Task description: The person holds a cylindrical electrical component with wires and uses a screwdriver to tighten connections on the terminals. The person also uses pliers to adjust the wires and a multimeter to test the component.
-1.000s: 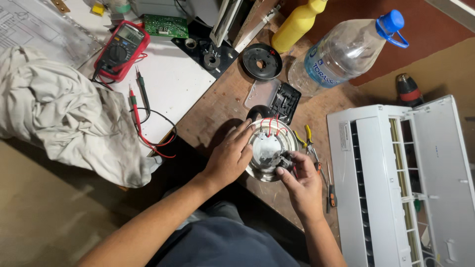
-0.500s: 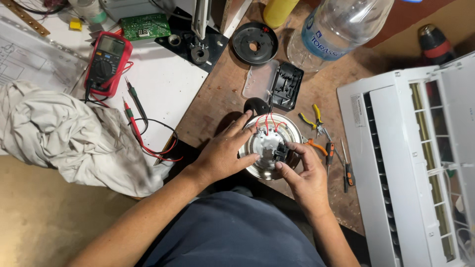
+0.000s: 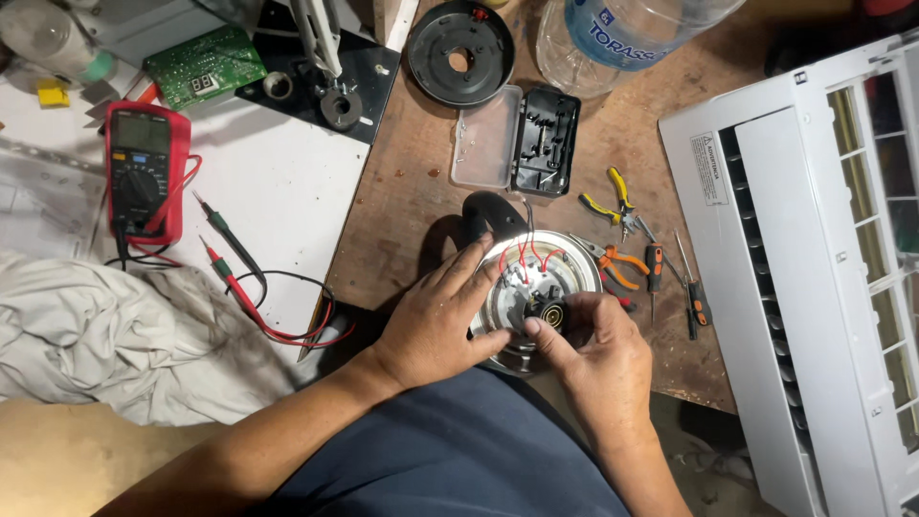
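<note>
A round shiny metal appliance base (image 3: pixel 565 263) with red wires (image 3: pixel 525 258) on its underside lies at the near edge of the wooden bench (image 3: pixel 402 211). My left hand (image 3: pixel 442 321) grips its left rim, fingers spread over the metal. My right hand (image 3: pixel 593 349) pinches a small black round part (image 3: pixel 548 308) at the centre of the base with thumb and fingers. A black handle (image 3: pixel 483 215) sticks out behind the base.
Right of the base lie pliers (image 3: pixel 613 203), orange-handled cutters (image 3: pixel 622 266) and screwdrivers (image 3: pixel 691 292). A white air-conditioner unit (image 3: pixel 814 268) fills the right. Behind: an open screw box (image 3: pixel 522 139), black round cover (image 3: pixel 459 38), plastic bottle (image 3: pixel 622 33). Left: red multimeter (image 3: pixel 144 172) with probes (image 3: pixel 235 263), circuit board (image 3: pixel 206 67), grey cloth (image 3: pixel 105 335).
The view has shifted and come closer, so the bench items sit higher in frame. Both hands stay on the metal base; my right fingers have shifted slightly on the black central part.
</note>
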